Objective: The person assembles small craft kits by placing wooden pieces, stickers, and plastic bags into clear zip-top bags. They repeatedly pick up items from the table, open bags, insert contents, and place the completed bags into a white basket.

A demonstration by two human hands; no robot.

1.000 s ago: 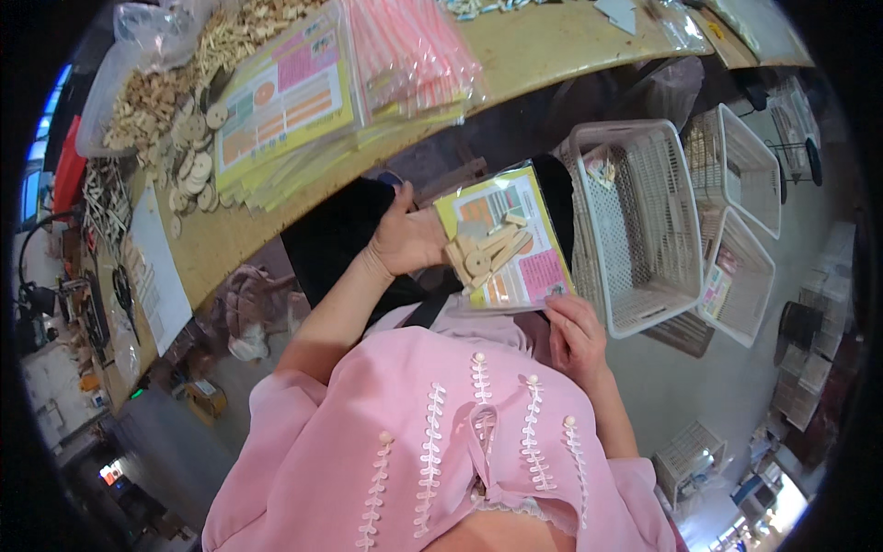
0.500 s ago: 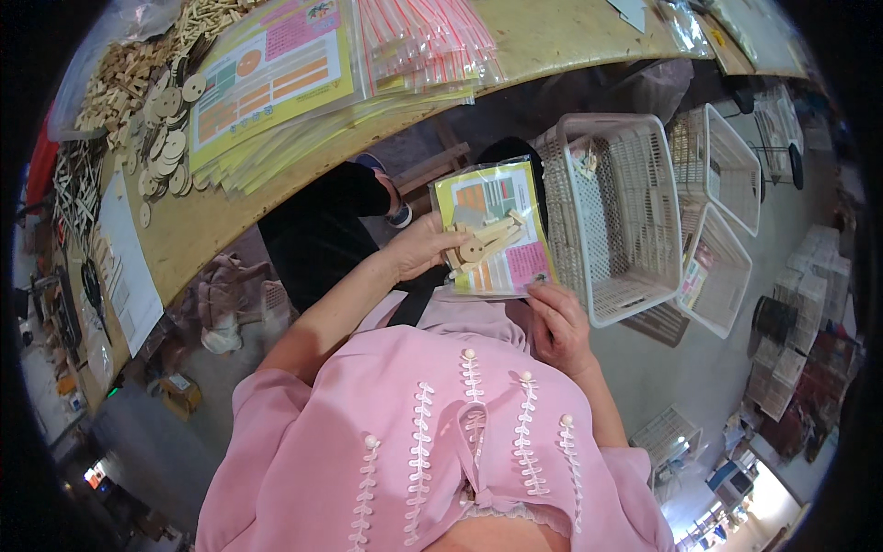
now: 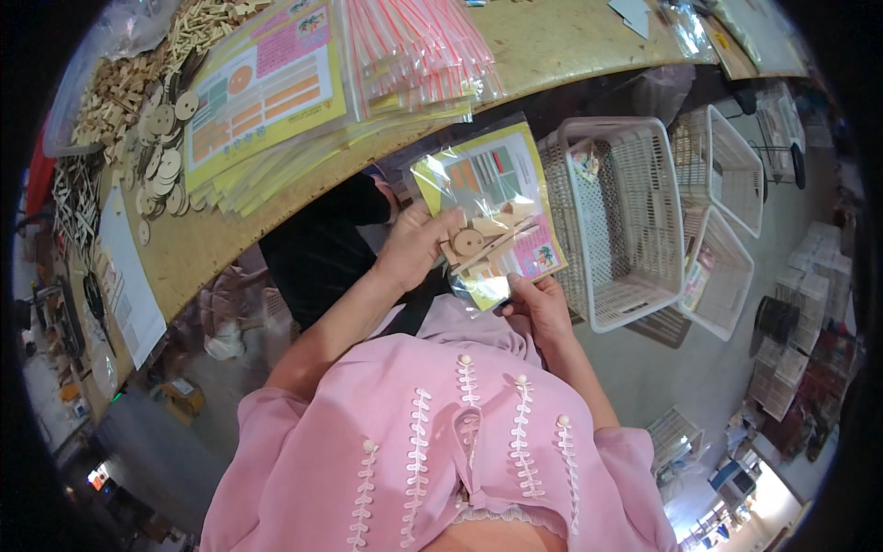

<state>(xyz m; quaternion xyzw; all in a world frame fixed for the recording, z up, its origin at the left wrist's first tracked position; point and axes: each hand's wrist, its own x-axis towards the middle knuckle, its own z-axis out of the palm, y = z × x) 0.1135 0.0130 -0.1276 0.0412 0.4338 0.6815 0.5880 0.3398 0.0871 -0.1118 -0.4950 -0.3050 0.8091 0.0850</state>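
Observation:
Over my lap I hold a clear plastic bag (image 3: 520,198) with a yellow-bordered printed card and light wooden pieces in it. Among the wooden pieces (image 3: 471,244) are a round disc and some strips. My left hand (image 3: 418,241) grips the bag's left side, thumb over the front by the disc. My right hand (image 3: 541,308) pinches the bag's lower edge between thumb and fingers. Several similar bags with printed cards (image 3: 267,92) lie stacked on the table (image 3: 543,46), their red-striped zip edges (image 3: 414,46) fanned to the right.
Wooden discs (image 3: 164,156), small wooden blocks (image 3: 115,97) and thin sticks (image 3: 78,198) are heaped at the table's left end. To my right on the floor stands a white plastic basket (image 3: 676,230) with a small packet inside; more white baskets (image 3: 736,276) stand beyond it.
The bag has risen slightly toward the table and tilted, with brighter glare on it. My left hand has shifted up the bag's side; my right hand has moved a little left along the lower edge.

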